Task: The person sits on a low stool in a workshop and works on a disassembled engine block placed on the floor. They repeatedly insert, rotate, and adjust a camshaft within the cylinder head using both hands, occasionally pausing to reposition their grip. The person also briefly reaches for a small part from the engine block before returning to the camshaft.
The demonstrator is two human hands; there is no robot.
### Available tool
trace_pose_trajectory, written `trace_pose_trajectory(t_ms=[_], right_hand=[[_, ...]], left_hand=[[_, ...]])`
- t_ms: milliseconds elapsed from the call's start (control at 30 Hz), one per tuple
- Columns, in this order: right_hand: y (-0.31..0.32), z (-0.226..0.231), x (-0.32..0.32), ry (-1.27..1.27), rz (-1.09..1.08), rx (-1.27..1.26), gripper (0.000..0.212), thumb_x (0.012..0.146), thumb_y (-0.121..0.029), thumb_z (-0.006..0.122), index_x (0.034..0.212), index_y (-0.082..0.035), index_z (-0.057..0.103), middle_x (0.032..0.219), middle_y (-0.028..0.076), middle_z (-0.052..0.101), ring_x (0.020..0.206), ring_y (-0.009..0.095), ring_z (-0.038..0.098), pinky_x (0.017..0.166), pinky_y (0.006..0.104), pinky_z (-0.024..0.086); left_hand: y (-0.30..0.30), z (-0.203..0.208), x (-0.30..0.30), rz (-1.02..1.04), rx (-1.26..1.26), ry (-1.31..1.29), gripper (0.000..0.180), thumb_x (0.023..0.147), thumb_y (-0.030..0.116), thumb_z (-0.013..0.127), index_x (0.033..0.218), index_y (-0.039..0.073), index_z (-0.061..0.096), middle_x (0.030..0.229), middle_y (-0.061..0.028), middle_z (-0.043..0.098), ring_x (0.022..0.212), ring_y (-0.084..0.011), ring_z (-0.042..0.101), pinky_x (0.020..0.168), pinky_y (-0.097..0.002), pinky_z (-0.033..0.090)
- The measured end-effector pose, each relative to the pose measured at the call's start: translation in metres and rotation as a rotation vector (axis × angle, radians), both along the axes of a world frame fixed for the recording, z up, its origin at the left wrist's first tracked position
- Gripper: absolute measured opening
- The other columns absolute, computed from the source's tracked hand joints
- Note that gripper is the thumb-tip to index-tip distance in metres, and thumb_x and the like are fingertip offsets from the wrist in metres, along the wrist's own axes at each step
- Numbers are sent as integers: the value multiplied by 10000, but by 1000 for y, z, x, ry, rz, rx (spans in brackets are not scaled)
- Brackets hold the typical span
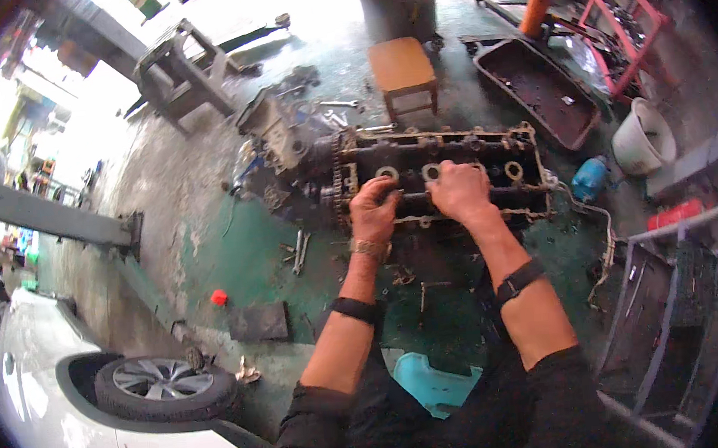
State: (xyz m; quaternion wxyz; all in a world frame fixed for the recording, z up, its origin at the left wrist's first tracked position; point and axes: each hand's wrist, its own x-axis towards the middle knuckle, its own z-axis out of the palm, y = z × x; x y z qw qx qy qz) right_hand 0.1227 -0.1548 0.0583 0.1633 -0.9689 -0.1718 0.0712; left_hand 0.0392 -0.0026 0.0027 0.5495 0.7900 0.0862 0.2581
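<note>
An engine (413, 206) lies in front of me with its top uncovered, showing a dark, oily inside and a toothed timing chain (339, 183) at its left end. Pale round rings stand along its middle. My left hand (373, 210) is bent over the engine, its fingertips drawn together just below the left ring (386, 172). Curled fingers of my right hand (464, 190) touch the edge of the middle ring (431, 172). Whatever lies between the fingertips of either hand is too small to make out. Farther right sits another ring (514, 171), apart from both hands.
Spanners (299, 251) lie left of the engine; a metal casting (272, 133) sits beyond its left end. Behind stand a wooden stool (402, 69) and a black tray (536, 90). A white bucket (640, 138), blue bottle (590, 179) and metal rack (673, 297) are right, a white car (54, 374) left.
</note>
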Motion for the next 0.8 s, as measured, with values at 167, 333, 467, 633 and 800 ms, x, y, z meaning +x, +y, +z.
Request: trace_pose_trajectory(t_ms=[167, 333, 467, 633, 800], right_hand=[[4, 5, -1, 0, -1, -21, 339, 818, -379, 608, 899, -57, 678, 871, 200, 670, 844, 383, 648, 771, 473, 510], [1, 10, -1, -49, 77, -75, 395, 830, -439, 591, 896, -62, 686, 869, 199, 667, 851, 372, 642, 763, 464, 509], [0, 1, 1, -50, 45, -79, 399, 811, -435, 624, 874, -42, 636, 880, 208, 658, 858, 385, 632, 739, 471, 500], [-1, -10, 5, -98, 79, -72, 349, 816, -392, 611, 885, -50, 638, 864, 209, 656, 851, 395, 629, 739, 476, 499], [1, -11, 6, -79, 18, -73, 390, 824, -436, 590, 874, -54, 649, 861, 201, 659, 862, 389, 628, 743, 476, 493]], left_hand=[[-3, 6, -1, 9, -49, 30, 191, 785, 26, 671, 972, -9, 663, 1007, -107, 677, 933, -186, 637, 821, -289, 492], [-5, 8, 0, 5, -135, -55, 157, 736, -35, 658, 892, -14, 659, 936, -107, 654, 884, -220, 636, 803, -301, 495], [-4, -2, 5, 33, -130, 13, 174, 720, -27, 664, 893, -7, 656, 943, -130, 655, 892, -243, 643, 799, -309, 500], [-6, -11, 7, 49, -174, -114, 142, 722, -38, 671, 860, -8, 656, 913, -122, 658, 872, -223, 637, 789, -302, 498], [-8, -10, 7, 32, -279, -88, 144, 724, -58, 662, 862, -16, 653, 913, -117, 657, 885, -209, 629, 794, -298, 493]])
